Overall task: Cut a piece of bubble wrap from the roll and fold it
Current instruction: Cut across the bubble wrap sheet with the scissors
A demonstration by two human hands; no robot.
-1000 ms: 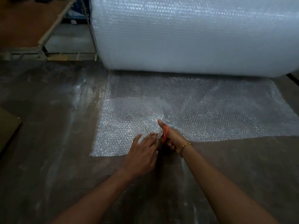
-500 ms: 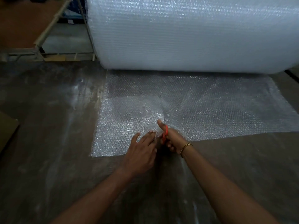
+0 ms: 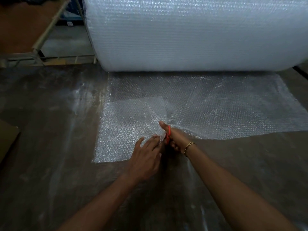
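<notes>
A huge roll of bubble wrap (image 3: 191,34) lies across the back. Its loose sheet (image 3: 225,105) spreads toward me over the dark floor. My right hand (image 3: 175,139) grips orange-handled scissors (image 3: 168,135) at the sheet's near edge, thumb through the handle; the blades are hidden under the wrap. Left of the cut, the sheet's near-left part (image 3: 130,129) is lifted and rumpled. My left hand (image 3: 146,155) rests on that part with fingers straight, right beside the scissors.
A dusty dark floor (image 3: 50,147) surrounds the sheet. A metal frame with a slanted post (image 3: 48,32) stands at the back left. A piece of cardboard (image 3: 6,139) pokes in at the left edge.
The wrap left of the scissors has lifted and bunched a little more. Both hands stay in nearly the same spot.
</notes>
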